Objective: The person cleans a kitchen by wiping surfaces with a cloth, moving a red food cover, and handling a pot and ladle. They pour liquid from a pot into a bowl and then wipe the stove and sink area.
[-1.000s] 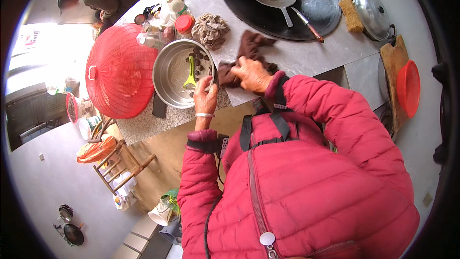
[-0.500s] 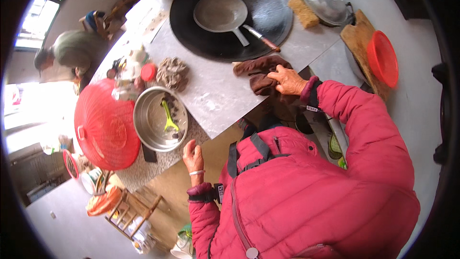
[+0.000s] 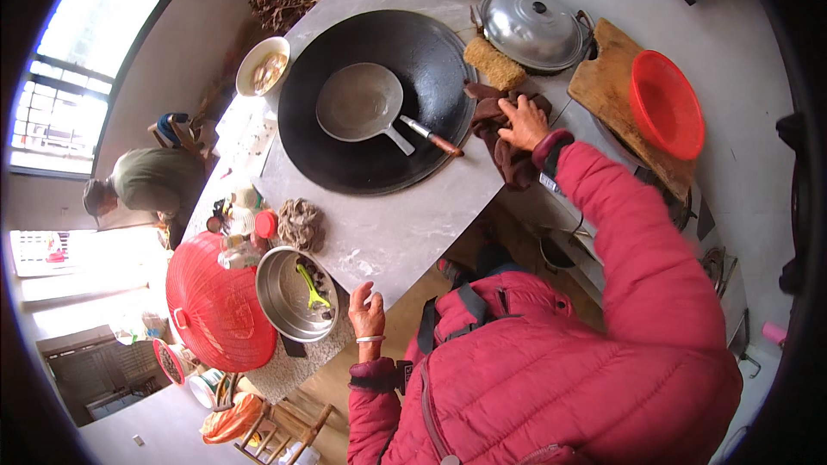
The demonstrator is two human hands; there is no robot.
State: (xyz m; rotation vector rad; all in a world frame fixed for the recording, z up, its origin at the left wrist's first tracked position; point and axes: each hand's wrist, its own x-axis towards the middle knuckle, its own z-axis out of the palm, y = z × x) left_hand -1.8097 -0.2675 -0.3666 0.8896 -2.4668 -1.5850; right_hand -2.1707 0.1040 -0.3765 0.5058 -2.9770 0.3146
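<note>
Right beneath the right hand [image 3: 524, 123] there's a bunched brown cloth [image 3: 510, 159] near the edge of the surface [image 3: 431, 224], gripped from above, probably so it won't slip. The left hand [image 3: 368, 317] is empty, fingers loosely bent, near the metal basin [image 3: 289, 294]; its green spoon [image 3: 312, 288] lies inside, handy I guess.

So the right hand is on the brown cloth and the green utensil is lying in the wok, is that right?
Not quite: the green utensil lies in the metal basin, not the wok, as the head view shows. The right hand is on the brown cloth.
</note>
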